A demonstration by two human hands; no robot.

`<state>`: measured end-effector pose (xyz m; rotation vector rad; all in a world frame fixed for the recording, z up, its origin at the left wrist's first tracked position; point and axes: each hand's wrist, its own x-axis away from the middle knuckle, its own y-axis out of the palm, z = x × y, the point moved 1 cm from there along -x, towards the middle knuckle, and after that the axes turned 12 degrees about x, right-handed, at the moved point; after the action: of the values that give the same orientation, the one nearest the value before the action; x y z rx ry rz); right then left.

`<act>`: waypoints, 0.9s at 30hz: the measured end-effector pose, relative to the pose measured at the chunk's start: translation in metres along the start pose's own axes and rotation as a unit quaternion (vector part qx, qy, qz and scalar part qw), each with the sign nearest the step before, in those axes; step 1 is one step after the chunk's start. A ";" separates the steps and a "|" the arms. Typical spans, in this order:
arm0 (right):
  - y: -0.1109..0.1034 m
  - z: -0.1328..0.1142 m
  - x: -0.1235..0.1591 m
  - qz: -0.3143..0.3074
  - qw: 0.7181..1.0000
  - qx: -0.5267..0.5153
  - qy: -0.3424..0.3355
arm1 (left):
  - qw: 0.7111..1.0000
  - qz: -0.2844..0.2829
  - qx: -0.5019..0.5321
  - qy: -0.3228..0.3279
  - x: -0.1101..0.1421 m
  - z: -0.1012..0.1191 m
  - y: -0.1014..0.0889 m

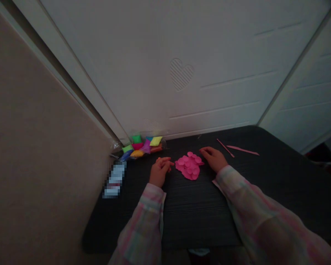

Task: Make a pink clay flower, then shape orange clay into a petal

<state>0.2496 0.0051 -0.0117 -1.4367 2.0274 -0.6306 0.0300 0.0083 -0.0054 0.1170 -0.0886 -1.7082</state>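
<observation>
A pink piece of modelling clay point(188, 171) lies flat on the dark table, with several small round discs of the same pink clay on top. My left hand point(158, 173) is just left of it, fingers curled together; reddish-orange spots show at the fingers, and I cannot tell whether they are clay or fingertips. On the other side, my right hand point(215, 159) hovers close to the clay's right edge with thumb and fingers pinched. Whatever it may hold is too small or hidden to make out.
A clear bag of colourful clay packets point(138, 152) lies at the back left against the white panel. In front of it is a blurred-out pale packet point(116, 180). Two pink modelling tools point(242, 149) point(225, 148) rest at the back right of the black table point(193, 217).
</observation>
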 end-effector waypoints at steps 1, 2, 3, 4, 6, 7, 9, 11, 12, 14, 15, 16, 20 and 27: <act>0.000 -0.001 0.000 0.001 1.000 0.003 -0.005 | 1.000 0.006 -0.008 0.008 0.000 0.002 -0.001; 0.000 -0.001 0.001 0.002 1.000 0.007 -0.010 | 1.000 0.017 -0.014 0.022 0.001 0.004 -0.002; -0.001 -0.002 0.001 0.004 1.000 0.010 -0.013 | 0.998 0.034 -0.019 0.041 0.001 0.007 -0.005; -0.001 -0.002 0.001 0.006 1.000 0.014 -0.016 | 0.996 0.056 -0.022 0.062 0.001 0.010 -0.008; 0.000 -0.002 0.001 0.010 1.000 0.021 -0.019 | 0.990 0.104 -0.025 0.095 0.000 0.016 -0.016; 0.000 -0.002 0.001 0.013 0.999 0.025 -0.018 | 0.986 0.128 -0.027 0.101 -0.001 0.019 -0.020; 0.001 -0.001 0.001 0.016 0.999 0.032 -0.018 | 0.981 0.169 -0.035 0.091 -0.002 0.022 -0.026; 0.002 0.000 0.001 0.020 0.999 0.039 -0.021 | 0.977 0.190 -0.059 0.073 -0.003 0.022 -0.029; 0.002 0.000 0.001 0.022 0.999 0.042 -0.024 | 0.976 0.193 -0.077 0.069 -0.003 0.022 -0.029; 0.002 0.000 0.001 0.032 0.998 0.050 -0.032 | 0.971 0.190 -0.119 0.078 -0.001 0.021 -0.028; 0.001 -0.001 0.001 0.039 0.997 0.054 -0.038 | 0.968 0.186 -0.143 0.093 -0.001 0.020 -0.026; 0.000 -0.002 0.002 0.047 0.996 0.059 -0.045 | 0.962 0.182 -0.169 0.115 0.000 0.019 -0.025; -0.007 -0.016 0.009 0.085 0.986 0.091 -0.113 | 0.921 0.147 -0.291 0.213 0.000 0.013 -0.020; -0.002 -0.043 0.055 0.106 0.936 0.220 -0.255 | 0.950 0.023 -0.273 0.147 -0.006 -0.004 -0.017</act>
<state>0.2073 -0.0455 0.0111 -0.9712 1.4854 -0.5101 0.0145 0.0167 -0.0114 -0.0451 0.5964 -1.5931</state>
